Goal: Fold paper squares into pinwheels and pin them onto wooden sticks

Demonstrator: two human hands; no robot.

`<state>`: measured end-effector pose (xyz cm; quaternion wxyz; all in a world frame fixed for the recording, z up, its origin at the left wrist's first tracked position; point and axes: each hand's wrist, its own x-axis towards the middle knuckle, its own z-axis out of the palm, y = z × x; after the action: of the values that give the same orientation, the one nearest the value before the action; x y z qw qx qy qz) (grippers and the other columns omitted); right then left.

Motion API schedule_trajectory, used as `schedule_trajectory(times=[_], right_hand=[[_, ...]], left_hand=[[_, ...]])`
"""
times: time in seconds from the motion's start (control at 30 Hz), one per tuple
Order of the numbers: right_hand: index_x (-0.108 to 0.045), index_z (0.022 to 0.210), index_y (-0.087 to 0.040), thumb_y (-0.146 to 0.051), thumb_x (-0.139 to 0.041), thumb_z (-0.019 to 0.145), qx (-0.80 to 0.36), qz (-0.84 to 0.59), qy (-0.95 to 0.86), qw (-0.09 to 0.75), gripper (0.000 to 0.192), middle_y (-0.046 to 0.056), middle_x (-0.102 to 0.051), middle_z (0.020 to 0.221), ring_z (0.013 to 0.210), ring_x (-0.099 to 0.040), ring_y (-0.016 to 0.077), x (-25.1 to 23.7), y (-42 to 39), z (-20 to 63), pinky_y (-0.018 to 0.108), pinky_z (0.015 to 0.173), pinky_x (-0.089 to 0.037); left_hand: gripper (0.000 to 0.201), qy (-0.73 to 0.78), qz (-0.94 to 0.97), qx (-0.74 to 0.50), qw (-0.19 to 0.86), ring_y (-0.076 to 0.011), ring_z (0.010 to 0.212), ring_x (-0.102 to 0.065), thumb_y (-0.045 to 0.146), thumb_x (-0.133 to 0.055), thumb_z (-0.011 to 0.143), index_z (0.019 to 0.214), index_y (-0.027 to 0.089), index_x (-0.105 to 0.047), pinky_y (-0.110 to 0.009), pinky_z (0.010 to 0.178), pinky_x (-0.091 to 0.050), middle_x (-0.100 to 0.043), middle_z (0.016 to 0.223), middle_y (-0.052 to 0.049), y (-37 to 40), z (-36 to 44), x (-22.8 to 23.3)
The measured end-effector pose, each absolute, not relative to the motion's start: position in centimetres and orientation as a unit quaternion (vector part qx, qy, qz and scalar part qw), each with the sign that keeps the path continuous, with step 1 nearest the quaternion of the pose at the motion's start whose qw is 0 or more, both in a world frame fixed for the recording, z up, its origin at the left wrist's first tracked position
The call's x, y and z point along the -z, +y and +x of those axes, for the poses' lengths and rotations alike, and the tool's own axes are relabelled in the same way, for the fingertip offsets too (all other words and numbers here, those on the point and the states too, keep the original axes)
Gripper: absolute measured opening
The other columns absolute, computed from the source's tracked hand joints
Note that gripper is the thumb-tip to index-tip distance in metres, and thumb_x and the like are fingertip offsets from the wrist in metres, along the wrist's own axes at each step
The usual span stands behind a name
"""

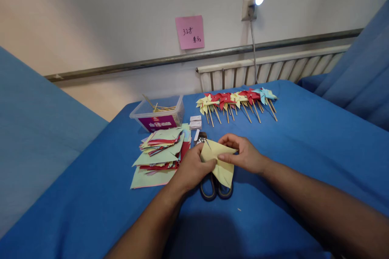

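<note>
Both my hands hold one yellow paper square (219,161) with cut, folded corners, just above the blue table (304,149). My left hand (193,168) grips its left side. My right hand (241,154) pinches a folded corner toward the middle. Under the paper lie black-handled scissors (214,189), partly hidden. A stack of coloured paper squares (162,153) lies left of my left hand.
A row of finished paper pinwheels on sticks (237,103) lies at the table's far side. A clear plastic box with wooden sticks (158,114) stands at the back left, small white boxes (195,122) beside it. A stapler (199,137) lies behind the paper.
</note>
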<state>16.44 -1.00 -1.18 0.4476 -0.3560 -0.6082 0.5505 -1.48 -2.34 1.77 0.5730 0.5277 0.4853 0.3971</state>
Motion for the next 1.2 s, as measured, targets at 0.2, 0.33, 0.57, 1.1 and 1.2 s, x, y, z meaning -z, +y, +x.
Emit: schedule_trajectory(times=[0.2, 0.33, 0.57, 1.1, 1.2], right_hand=[[-0.059, 0.091, -0.021, -0.03, -0.076, 0.067, -0.564, -0.352, -0.607, 0.435, 0.031, -0.001, -0.067, 0.082, 0.07, -0.061, 0.0138, 1.7, -1.0, 15.8, 0.026, 0.062, -0.05], [-0.057, 0.09, -0.021, -0.031, -0.075, 0.066, -0.575, -0.36, -0.55, 0.487, 0.031, -0.001, -0.068, 0.084, 0.074, -0.063, 0.0159, 2.2, -0.8, 15.4, 0.029, 0.067, -0.052], [-0.058, 0.091, -0.019, -0.032, -0.076, 0.062, -0.527, -0.445, -0.449, 0.568, 0.036, 0.003, -0.069, 0.085, 0.075, -0.064, 0.0197, 2.2, -0.4, 15.0, 0.033, 0.069, -0.052], [-0.059, 0.094, -0.019, -0.029, -0.078, 0.065, -0.601, -0.377, -0.437, 0.553, 0.036, 0.0, -0.069, 0.083, 0.073, -0.063, 0.0162, 3.2, -0.8, 14.2, 0.029, 0.069, -0.05], [-0.056, 0.098, -0.02, -0.029, -0.074, 0.07, -0.576, -0.375, -0.475, 0.548, 0.034, 0.002, -0.068, 0.087, 0.077, -0.064, 0.0179, 3.3, -1.0, 14.1, 0.032, 0.072, -0.051]], left_hand=[[0.03, 0.509, 0.605, -0.368, 0.489, -0.019, 0.07, -0.062, 0.016, -0.075, 0.062, 0.091, 0.014, -0.069, -0.024, 0.059, -0.044, -0.071, 0.081, -0.007, -2.3, -1.6, -2.0], [0.032, 0.518, 0.587, -0.413, 0.465, -0.0189, 0.074, -0.063, 0.019, -0.076, 0.063, 0.094, 0.016, -0.067, -0.026, 0.065, -0.046, -0.071, 0.084, -0.006, -2.1, -1.4, -2.1], [0.037, 0.493, 0.392, -0.459, 0.626, -0.0169, 0.068, -0.064, 0.027, -0.081, 0.063, 0.091, 0.014, -0.062, -0.029, 0.068, -0.048, -0.069, 0.079, -0.005, -1.8, -0.7, -0.7], [0.035, 0.474, 0.328, -0.445, 0.685, -0.0173, 0.061, -0.065, 0.023, -0.082, 0.059, 0.088, 0.008, -0.069, -0.027, 0.062, -0.051, -0.072, 0.073, -0.009, -2.2, -0.3, -0.5], [0.039, 0.475, 0.331, -0.436, 0.689, -0.0205, 0.066, -0.068, 0.022, -0.08, 0.06, 0.094, 0.005, -0.07, -0.028, 0.064, -0.052, -0.074, 0.079, -0.013, -2.2, -0.4, -0.4]])
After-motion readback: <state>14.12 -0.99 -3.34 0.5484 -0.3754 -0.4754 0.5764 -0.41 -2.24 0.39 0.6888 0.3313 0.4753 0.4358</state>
